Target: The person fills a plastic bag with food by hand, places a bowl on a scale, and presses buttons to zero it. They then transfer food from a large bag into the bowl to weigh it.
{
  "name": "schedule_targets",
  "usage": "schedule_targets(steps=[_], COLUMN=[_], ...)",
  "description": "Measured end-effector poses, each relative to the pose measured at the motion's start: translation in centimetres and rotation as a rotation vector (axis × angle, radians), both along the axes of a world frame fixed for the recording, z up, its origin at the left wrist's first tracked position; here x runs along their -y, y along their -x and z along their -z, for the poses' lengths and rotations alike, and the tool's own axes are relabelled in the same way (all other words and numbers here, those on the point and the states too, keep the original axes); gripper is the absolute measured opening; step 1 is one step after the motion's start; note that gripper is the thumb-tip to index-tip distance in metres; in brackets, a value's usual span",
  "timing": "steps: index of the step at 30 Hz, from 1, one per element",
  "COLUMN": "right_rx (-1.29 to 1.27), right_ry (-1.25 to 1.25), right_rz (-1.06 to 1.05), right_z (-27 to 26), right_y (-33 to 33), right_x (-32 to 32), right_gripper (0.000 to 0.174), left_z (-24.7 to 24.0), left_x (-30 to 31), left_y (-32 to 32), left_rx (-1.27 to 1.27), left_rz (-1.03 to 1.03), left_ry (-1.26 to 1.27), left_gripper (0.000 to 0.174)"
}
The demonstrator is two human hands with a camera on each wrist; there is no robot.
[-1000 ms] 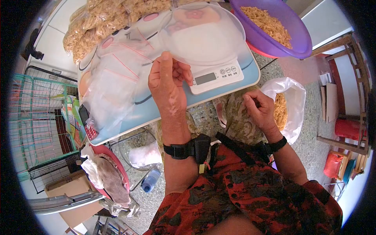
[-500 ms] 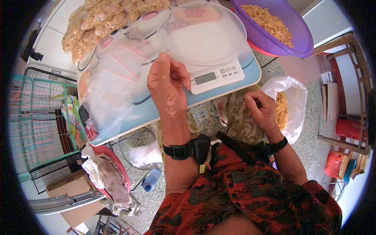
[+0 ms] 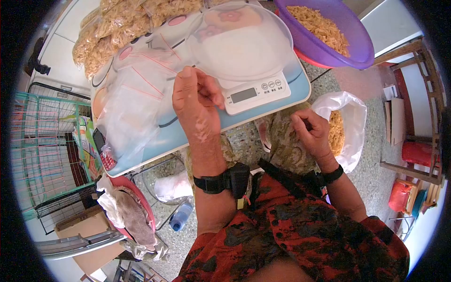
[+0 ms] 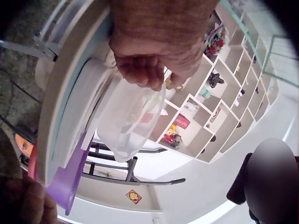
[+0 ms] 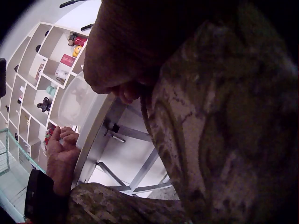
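The left hand (image 3: 195, 101) is hovering at the near-left corner of the white kitchen scale (image 3: 270, 99), thumb extended and fingers loosely bent; it is holding nothing visible, and fingertip contact with the scale cannot be determined. The right hand (image 3: 310, 130) is lying over the camouflage trousers (image 3: 284, 141), its fingers loosely curled, with no object visible in the grip. The scale is standing at the right of the table (image 3: 164, 140) and is carrying a translucent bowl (image 3: 239, 54). Clear plastic bags (image 3: 131, 108) are lying flat to the left of the left hand. Filled bags (image 3: 127, 23) are occupying the far-left side. A purple basin (image 3: 359, 51) is holding yellowish pieces (image 3: 319, 28) at the far right. A white sack (image 3: 355, 131), containing similar pieces, is standing right of the right hand.
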State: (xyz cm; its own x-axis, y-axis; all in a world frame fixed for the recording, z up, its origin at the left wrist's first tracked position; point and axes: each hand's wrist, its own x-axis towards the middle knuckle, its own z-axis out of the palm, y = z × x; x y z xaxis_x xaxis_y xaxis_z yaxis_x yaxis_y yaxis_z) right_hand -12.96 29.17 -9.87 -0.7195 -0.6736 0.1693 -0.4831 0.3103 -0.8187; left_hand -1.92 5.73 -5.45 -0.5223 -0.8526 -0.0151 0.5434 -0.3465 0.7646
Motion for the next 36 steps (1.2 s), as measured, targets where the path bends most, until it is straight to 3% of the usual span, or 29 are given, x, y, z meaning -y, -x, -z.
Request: schedule_targets(steps=[5,14,24,29,36], right_rx=[-0.022,-0.06,-0.094,0.006,-0.104], right_ry=[0.013,0.059,0.059,0.022,0.056], right_rz=[-0.005,-0.027,-0.034,0.001,-0.05], right_z=[0.2,0.5,0.6,0.3,0.5], right_y=[0.1,0.0,0.1,0.0,0.1], right_x=[0.0,0.1,0.2,0.1,0.2], right_gripper=[0.008,0.01,0.011,0.007,0.01], left_z=[0.5,0.6,-0.5,0.8,1.0], left_x=[0.9,1.2,0.2,1.0,0.9], left_y=[-0.7,-1.1,-0.7,-0.1,0.0], left_rx=[-0.139,-0.22,0.154,0.276,0.296], left_rz=[-0.051,-0.013,-0.345,-0.466,-0.378], left_ry=[-0.137,-0.134,0.143,0.265,0.291], left_gripper=[0.039,0.039,0.043,0.043,0.045])
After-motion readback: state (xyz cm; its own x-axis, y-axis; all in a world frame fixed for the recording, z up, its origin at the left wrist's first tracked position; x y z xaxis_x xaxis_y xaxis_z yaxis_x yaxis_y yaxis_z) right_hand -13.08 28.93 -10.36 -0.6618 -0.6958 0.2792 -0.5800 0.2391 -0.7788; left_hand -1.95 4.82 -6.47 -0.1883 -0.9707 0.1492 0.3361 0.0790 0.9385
